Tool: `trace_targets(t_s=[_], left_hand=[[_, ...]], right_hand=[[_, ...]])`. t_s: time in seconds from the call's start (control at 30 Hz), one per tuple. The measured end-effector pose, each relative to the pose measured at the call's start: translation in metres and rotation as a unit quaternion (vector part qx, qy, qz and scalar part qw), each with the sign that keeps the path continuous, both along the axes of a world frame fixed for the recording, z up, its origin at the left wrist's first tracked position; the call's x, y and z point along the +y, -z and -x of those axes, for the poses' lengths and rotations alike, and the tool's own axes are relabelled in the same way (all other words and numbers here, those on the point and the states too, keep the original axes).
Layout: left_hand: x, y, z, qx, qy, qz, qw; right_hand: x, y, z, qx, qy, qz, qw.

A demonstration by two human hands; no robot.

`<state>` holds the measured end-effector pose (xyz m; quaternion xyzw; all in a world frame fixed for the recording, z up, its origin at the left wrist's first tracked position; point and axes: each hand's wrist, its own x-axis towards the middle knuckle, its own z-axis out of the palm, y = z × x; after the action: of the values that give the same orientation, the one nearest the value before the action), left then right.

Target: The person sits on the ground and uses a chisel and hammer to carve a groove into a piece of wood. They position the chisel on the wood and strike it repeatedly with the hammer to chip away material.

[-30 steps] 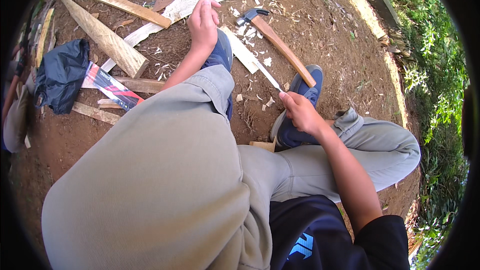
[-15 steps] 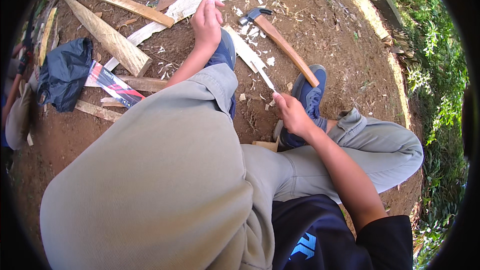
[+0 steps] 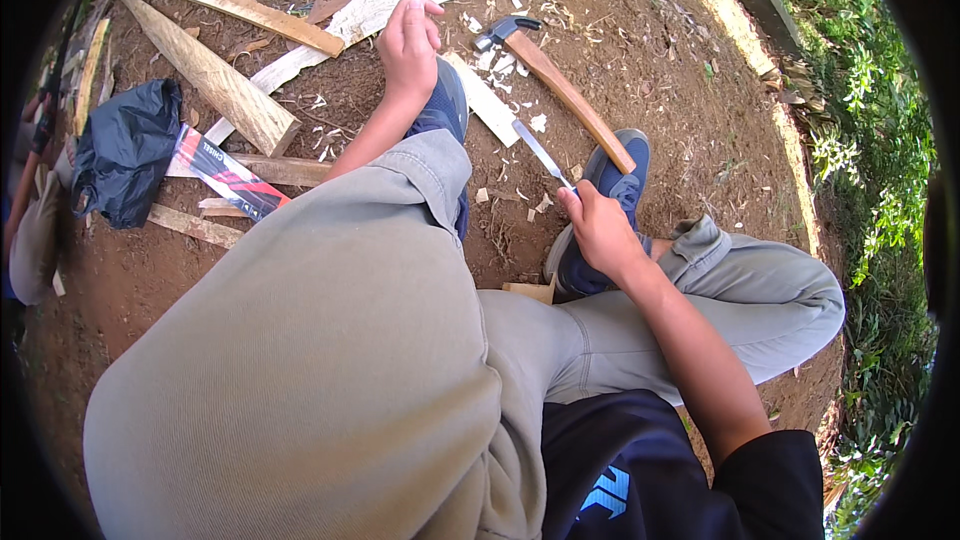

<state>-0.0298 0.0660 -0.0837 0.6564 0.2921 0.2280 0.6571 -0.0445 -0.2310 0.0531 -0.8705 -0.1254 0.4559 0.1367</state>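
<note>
Firmly in right hand (image 3: 600,230): blade (image 3: 541,151).

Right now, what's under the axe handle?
The axe handle lies on bare dirt with pale wood chips; its lower end rests by the blue shoe. Ground beneath is hidden.

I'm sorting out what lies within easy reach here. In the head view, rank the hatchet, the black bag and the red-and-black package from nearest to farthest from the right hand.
Measured from the right hand, which holds a metal blade:
1. Hatchet: just beyond the hand, its wooden handle ending by the blue shoe.
2. Red-and-black package: across the raised knee, on the left.
3. Black bag: farthest left.
</note>
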Motion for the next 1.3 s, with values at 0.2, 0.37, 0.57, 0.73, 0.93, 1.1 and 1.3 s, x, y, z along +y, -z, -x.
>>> trace_targets(t_s=[0.2, 0.37, 0.57, 0.73, 0.93, 1.1, 1.3], left_hand=[[0.0, 0.001, -0.002, -0.001, -0.002, -0.009, 1.0], [-0.001, -0.001, -0.003, 0.0, 0.002, -0.013, 1.0], [-0.001, 0.002, -0.001, -0.002, -0.004, -0.002, 1.0], [-0.001, 0.001, -0.002, -0.005, -0.002, 0.002, 1.0], [0.0, 0.002, 0.0, -0.01, -0.002, -0.007, 1.0], [0.0, 0.0, -0.001, -0.004, -0.001, -0.012, 1.0], [-0.001, 0.001, -0.003, -0.005, 0.001, -0.013, 1.0]], right_hand=[[0.0, 0.013, -0.002, 0.017, 0.016, -0.021, 1.0], [-0.003, 0.036, -0.002, 0.078, 0.081, -0.062, 0.992], [0.014, 0.006, -0.018, 0.228, 0.196, 0.007, 0.954], [-0.005, 0.002, -0.009, 0.075, 0.03, -0.043, 0.996], [0.005, 0.004, -0.001, 0.017, -0.025, -0.016, 0.999], [0.006, 0.015, 0.004, 0.024, -0.005, -0.026, 0.999], [0.007, 0.021, 0.01, 0.302, 0.268, -0.081, 0.911]])
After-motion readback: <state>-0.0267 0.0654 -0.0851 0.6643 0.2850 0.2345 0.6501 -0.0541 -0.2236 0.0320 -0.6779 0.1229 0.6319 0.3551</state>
